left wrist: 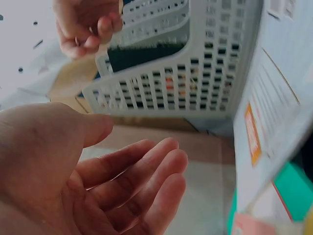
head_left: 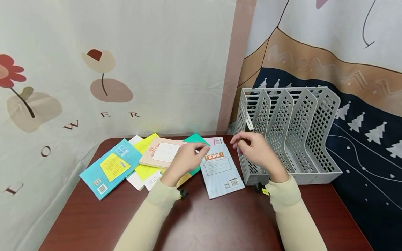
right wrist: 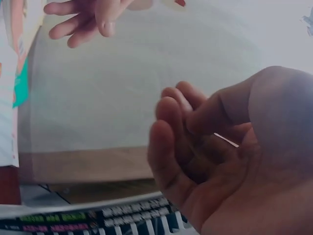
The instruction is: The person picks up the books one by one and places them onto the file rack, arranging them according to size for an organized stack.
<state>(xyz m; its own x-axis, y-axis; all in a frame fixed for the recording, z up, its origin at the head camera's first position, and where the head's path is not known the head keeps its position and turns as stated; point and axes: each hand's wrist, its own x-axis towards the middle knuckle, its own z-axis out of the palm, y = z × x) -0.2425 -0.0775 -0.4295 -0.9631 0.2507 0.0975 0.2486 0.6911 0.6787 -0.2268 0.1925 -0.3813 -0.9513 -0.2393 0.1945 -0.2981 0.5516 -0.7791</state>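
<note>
My left hand (head_left: 187, 158) is above the pile of books, its fingers bent loosely with nothing between them. Beneath and beside it lie a beige-pink book (head_left: 154, 162) and a green book (head_left: 195, 138). A pale blue book (head_left: 221, 174) lies flat between the two hands. Near the left side of the grey file rack (head_left: 309, 178) hangs my right hand (head_left: 259, 150), fingers loosely curled and holding nothing. Inside the rack's leftmost compartment stands a thin dark book with a white edge (head_left: 249, 122); its spine with green and pink lettering (right wrist: 51, 221) shows in the right wrist view.
At the left of the brown table (head_left: 238, 223) lies a blue book (head_left: 110, 169) with a yellow patch. Yellow and white books (head_left: 147, 143) overlap beside it. A pink book (head_left: 214, 141) is partly under the pale blue one. Printed curtains (head_left: 172, 69) hang behind the table.
</note>
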